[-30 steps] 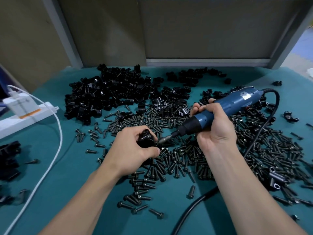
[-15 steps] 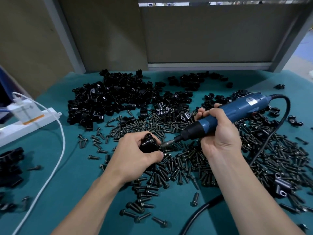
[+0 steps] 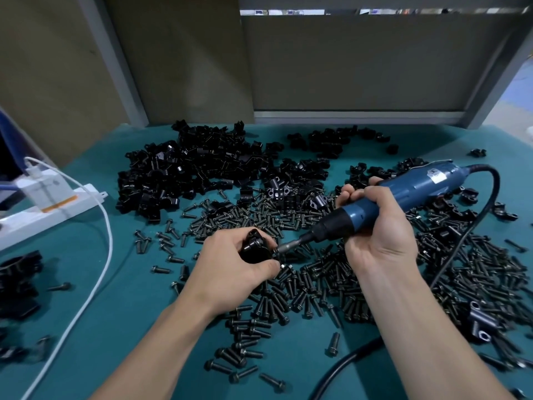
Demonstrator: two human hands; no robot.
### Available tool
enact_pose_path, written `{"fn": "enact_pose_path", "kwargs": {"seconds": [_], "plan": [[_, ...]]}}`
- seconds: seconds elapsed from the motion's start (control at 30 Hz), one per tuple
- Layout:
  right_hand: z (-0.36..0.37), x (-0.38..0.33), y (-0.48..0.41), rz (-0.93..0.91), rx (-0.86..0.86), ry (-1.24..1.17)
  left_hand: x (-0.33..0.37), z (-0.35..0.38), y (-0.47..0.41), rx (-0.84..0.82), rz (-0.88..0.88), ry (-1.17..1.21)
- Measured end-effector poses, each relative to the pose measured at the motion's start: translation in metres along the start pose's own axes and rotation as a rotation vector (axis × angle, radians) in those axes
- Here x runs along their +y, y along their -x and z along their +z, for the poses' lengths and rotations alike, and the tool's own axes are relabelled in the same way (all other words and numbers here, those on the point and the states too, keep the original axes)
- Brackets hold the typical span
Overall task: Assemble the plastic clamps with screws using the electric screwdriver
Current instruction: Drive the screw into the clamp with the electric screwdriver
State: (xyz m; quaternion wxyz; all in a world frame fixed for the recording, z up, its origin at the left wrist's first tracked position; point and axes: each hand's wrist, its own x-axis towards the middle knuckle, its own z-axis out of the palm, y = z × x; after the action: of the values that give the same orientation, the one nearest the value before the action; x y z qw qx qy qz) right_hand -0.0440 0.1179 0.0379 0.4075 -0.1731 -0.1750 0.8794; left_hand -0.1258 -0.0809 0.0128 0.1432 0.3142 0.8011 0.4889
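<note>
My left hand (image 3: 230,269) grips a black plastic clamp (image 3: 255,247) just above the teal table. My right hand (image 3: 375,226) holds the blue electric screwdriver (image 3: 403,194), tilted down to the left. Its metal bit (image 3: 291,245) meets the clamp's right side, where a screw head sits between my fingers. A heap of loose black screws (image 3: 317,272) lies under and around both hands. A large pile of black clamp parts (image 3: 196,171) fills the table behind them.
The screwdriver's black cord (image 3: 467,241) loops right and runs back to the near edge. A white power strip (image 3: 49,206) with a white cable (image 3: 98,272) lies at the left. More black clamps (image 3: 20,284) sit at the far left. Grey panels close the back.
The view has tilted up a little, so hands and table sit lower in frame. Both hands keep their hold, with the bit still against the clamp.
</note>
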Motion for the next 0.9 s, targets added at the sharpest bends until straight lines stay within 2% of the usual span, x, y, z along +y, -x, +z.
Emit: {"fn": "enact_pose_path", "kwargs": {"seconds": [0.27, 0.6, 0.9], "plan": [[0.001, 0.005, 0.004, -0.003, -0.072, 0.065, 0.001, -0.002, 0.000, -0.084, -0.082, 0.080], [-0.002, 0.010, 0.002, 0.055, -0.056, 0.036, 0.000, -0.001, 0.002, 0.026, -0.031, -0.067], [-0.002, 0.012, 0.003, 0.072, -0.091, 0.011, 0.001, 0.001, 0.002, 0.054, -0.038, -0.051]]}}
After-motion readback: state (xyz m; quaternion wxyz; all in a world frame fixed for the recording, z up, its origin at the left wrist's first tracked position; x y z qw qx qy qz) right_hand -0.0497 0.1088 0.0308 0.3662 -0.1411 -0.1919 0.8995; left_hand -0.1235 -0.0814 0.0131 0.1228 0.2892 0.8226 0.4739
